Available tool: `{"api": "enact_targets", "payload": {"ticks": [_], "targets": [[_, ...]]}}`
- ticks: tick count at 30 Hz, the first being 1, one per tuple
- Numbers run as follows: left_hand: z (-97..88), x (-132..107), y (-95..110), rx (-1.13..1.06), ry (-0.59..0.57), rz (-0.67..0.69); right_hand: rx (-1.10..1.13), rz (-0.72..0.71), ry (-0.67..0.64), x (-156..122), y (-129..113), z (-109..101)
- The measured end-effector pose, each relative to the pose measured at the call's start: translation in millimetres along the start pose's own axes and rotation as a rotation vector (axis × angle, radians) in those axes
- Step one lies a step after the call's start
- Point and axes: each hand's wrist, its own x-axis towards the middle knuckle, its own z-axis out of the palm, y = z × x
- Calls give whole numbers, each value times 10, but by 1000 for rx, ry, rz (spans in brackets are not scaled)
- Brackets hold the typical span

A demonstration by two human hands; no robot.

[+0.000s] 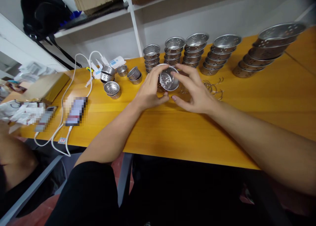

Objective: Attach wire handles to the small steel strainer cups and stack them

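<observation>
Above the table, a small perforated metal cup point(169, 80) is held tilted, its open mouth toward me. My left hand point(151, 91) curves around its left side, fingers over the top and thumb below. From the right, my right hand point(193, 90) has its fingers at the cup's rim and its thumb low beside it. Part of another metal surface shows just left of the cup's mouth; whether it is a second cup I cannot tell. Thin bent wires point(214, 88) lie right of my right hand. Behind my hands stands a stack of perforated cups point(174, 49).
More cup stacks point(197, 48) line the back, with larger ones point(268, 51) at right. Loose small cups point(112, 88) stand at left. White cables run by a phone point(76, 111), a second phone point(45, 119) and a cardboard box point(46, 87). Another person's arm point(14, 157) is at far left.
</observation>
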Motion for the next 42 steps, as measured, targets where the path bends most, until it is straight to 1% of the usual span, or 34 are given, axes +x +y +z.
{"api": "enact_targets", "payload": {"ticks": [3,5,11,17,22,27,30,34,38,42], "targets": [[-5,1,-11,1,-15,-9,2,-20,105,19,-21,-33],[-9,-4,-23,3,-28,4,-13,-42,147,30,-19,-48],[-16,-28,-54,11,-59,43,-1,-6,112,47,-5,-62],[-18,-7,-1,35,-40,66,18,-53,69,57,-9,-75],[-13,-3,1,14,-28,97,2,-94,63,44,55,-36],[-24,-9,-16,5,-51,65,27,-46,85,46,62,14],[-46,-2,0,11,-61,35,63,10,73,55,12,16],[-64,5,23,8,-63,27,76,76,49,71,-62,-4],[-61,0,25,-7,-75,11,68,77,48,78,-96,-27],[-71,-1,38,-18,-62,21,90,57,58,80,-127,-47]]}}
